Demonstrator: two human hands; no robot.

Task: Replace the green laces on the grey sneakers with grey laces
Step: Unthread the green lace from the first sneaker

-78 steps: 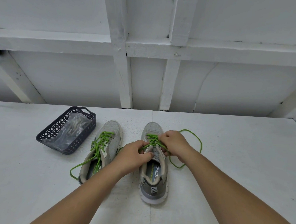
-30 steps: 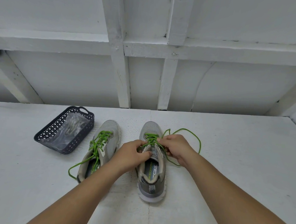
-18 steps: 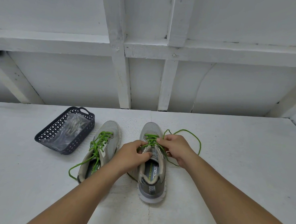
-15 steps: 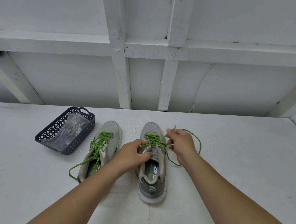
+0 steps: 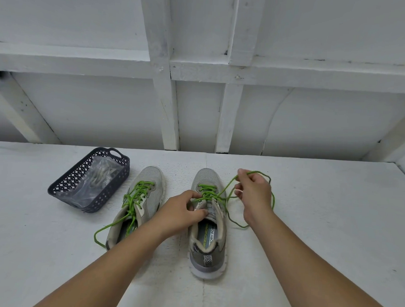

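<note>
Two grey sneakers stand side by side on the white surface, toes pointing away. The right sneaker (image 5: 208, 226) has its green lace (image 5: 207, 192) partly loosened near the tongue. My left hand (image 5: 182, 212) grips that shoe's left collar and upper eyelet edge. My right hand (image 5: 253, 196) is raised to the right of the shoe and pinches a strand of the green lace, which loops around the hand. The left sneaker (image 5: 138, 204) is still fully laced in green, one loose end trailing toward me. Grey laces in a clear bag (image 5: 94, 180) lie inside the basket.
A dark perforated plastic basket (image 5: 78, 170) sits at the left of the shoes. White wooden framing (image 5: 166, 99) rises behind the surface's far edge. A seam (image 5: 201, 298) runs through the white surface under the right sneaker.
My right hand has left the eyelets and moved up and to the right, drawing a strand of green lace out with it. The left hand stays on the shoe.
</note>
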